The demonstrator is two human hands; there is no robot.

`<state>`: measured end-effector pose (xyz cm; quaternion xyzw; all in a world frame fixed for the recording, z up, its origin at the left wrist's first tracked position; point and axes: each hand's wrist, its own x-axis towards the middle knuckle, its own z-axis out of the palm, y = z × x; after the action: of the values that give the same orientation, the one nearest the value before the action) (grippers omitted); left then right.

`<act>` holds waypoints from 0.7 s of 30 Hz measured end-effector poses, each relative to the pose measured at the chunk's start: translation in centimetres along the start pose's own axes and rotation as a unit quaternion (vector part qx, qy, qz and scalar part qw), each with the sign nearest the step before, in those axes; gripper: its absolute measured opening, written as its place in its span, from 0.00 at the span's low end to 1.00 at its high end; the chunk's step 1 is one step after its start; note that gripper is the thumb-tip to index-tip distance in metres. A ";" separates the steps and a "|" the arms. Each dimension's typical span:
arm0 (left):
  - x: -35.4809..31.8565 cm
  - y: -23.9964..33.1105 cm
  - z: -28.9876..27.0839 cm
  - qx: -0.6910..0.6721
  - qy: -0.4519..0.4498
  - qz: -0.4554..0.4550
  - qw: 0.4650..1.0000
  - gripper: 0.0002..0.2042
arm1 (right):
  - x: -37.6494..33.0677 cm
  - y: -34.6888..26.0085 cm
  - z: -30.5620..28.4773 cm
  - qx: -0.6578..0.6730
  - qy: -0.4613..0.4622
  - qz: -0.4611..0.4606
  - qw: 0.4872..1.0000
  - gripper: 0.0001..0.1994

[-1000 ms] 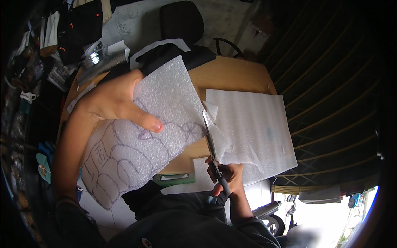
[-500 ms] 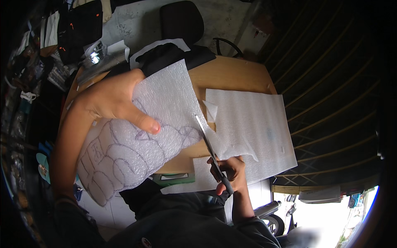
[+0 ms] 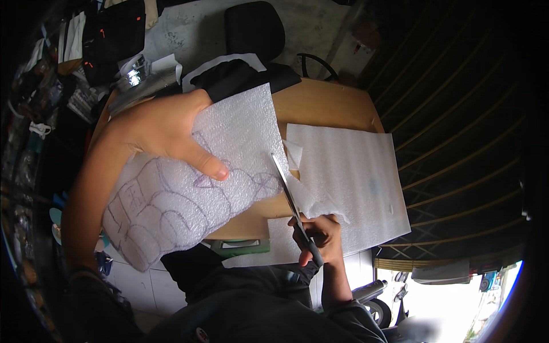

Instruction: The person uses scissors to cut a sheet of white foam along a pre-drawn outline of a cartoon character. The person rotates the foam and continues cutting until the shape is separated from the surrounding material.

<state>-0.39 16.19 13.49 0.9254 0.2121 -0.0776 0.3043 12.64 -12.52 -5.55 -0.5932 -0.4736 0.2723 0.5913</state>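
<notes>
My left hand (image 3: 171, 128) grips a white foam sheet (image 3: 237, 123) from its far left side, thumb on top and the other fingers hidden beneath. Curved dark pen outlines cover the sheet's near and left part, and its near edge is cut along a wavy line. My right hand (image 3: 320, 234) is closed round the dark handles of a pair of scissors (image 3: 290, 197). Their blades point away from me and lie at the sheet's right edge, by a small drawn circle. A partly cut strip of foam (image 3: 311, 203) hangs beside the blades, over my right hand.
Another foam sheet (image 3: 354, 171) lies on the wooden table (image 3: 337, 100) at right, with a foam offcut (image 3: 251, 260) at the near edge. A green box (image 3: 237, 247) sits close by. Black cloth (image 3: 240, 80) lies at the far edge; a dark chair (image 3: 254, 28) stands beyond.
My left hand and the drawn foam sheet have shifted slightly right, and the sheet's near left end has risen. The scissors stay at its right edge, almost unmoved.
</notes>
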 end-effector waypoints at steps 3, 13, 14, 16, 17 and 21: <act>1.6 0.2 0.3 -0.065 -0.055 0.086 0.993 0.35 | 0.3 0.1 1.0 0.027 0.029 0.001 0.999 0.41; -2.5 -0.8 18.8 -0.361 0.323 0.216 0.848 0.07 | 1.9 2.2 5.3 0.209 0.080 0.038 0.974 0.38; -2.0 -0.7 20.9 -0.434 0.257 0.165 0.848 0.05 | 1.8 2.1 5.6 0.225 0.084 0.048 0.969 0.36; 0.2 1.3 22.5 -0.591 0.279 0.076 0.753 0.05 | 1.5 2.7 6.2 0.208 0.101 0.042 0.972 0.36; 0.9 2.0 22.8 -0.662 0.289 0.027 0.691 0.05 | 1.4 2.9 6.3 0.199 0.105 0.042 0.973 0.35; 3.0 1.7 21.2 -0.632 0.385 0.008 0.672 0.10 | 1.1 3.0 6.8 0.113 0.093 0.027 0.989 0.40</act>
<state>2.73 3.34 -3.47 0.4611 0.3013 0.4410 0.7086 7.82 -8.09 -9.21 -0.5580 -0.3666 0.2834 0.6884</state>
